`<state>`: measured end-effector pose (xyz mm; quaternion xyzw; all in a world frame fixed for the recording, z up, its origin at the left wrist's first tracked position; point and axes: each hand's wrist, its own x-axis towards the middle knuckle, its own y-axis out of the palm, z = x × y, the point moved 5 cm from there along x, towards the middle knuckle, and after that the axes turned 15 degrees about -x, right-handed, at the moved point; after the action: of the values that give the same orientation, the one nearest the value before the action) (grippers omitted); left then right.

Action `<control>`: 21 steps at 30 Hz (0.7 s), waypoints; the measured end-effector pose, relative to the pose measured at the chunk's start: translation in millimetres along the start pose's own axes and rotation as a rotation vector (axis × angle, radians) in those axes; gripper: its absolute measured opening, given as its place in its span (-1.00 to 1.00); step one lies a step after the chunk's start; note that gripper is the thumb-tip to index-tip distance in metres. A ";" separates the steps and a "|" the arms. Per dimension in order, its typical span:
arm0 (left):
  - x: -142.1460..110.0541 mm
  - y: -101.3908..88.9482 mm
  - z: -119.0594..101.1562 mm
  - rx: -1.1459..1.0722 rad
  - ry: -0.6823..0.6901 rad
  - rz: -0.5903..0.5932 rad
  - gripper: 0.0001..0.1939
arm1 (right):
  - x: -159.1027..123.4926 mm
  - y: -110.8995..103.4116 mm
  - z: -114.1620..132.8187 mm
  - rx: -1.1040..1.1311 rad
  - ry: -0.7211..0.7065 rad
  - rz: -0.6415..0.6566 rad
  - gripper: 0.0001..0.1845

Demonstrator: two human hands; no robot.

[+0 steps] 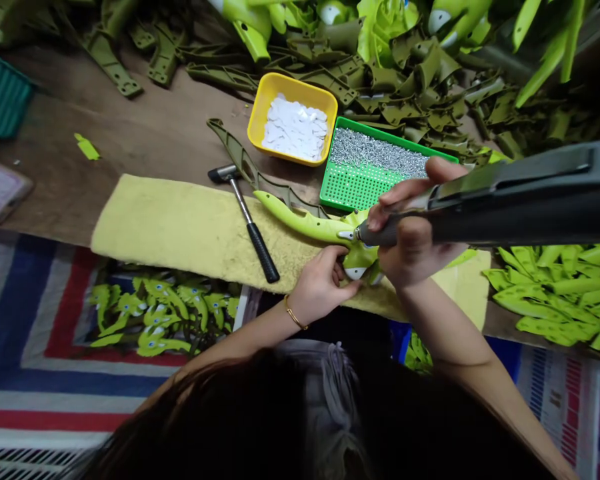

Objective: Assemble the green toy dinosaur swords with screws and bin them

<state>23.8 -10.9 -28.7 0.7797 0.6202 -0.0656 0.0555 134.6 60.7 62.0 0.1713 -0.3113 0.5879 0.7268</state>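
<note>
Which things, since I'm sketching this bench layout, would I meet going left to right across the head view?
Teal plastic crate, small lime-green plastic piece, yellow tub of white pieces, green perforated tray of screws, pile of lime-green plastic parts.

Above the left hand (320, 287), a path toward the upper left is offered over the bare wood of the counter (115, 160), though it is crossed by the hammer (245, 217) laid on the yellow towel (165, 227). The way up from the right hand (413, 233) is blocked by the green screw tray (355, 190), with the yellow tray (300, 83) just beyond it. Passage rightward is barred by the electric screwdriver (505, 217) and by heaped lime-green plastic parts (555, 293).
</note>
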 end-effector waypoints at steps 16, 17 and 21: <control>-13.9 -5.9 5.5 -0.223 -0.076 0.041 -0.47 | 39.0 -0.7 -9.8 -0.018 0.067 -0.242 -0.74; -16.7 -10.8 6.5 -0.308 -0.122 0.023 -0.46 | 48.1 -3.2 -20.2 -0.081 0.044 -0.344 -0.74; -18.6 -45.0 8.0 -0.625 -0.256 -0.268 -0.40 | 65.2 -6.4 -75.6 -0.441 0.116 -0.419 -0.57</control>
<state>-24.4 -20.0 -33.7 0.6222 0.6952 0.0233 0.3592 167.1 154.4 48.9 0.0360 -0.3472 0.3523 0.8683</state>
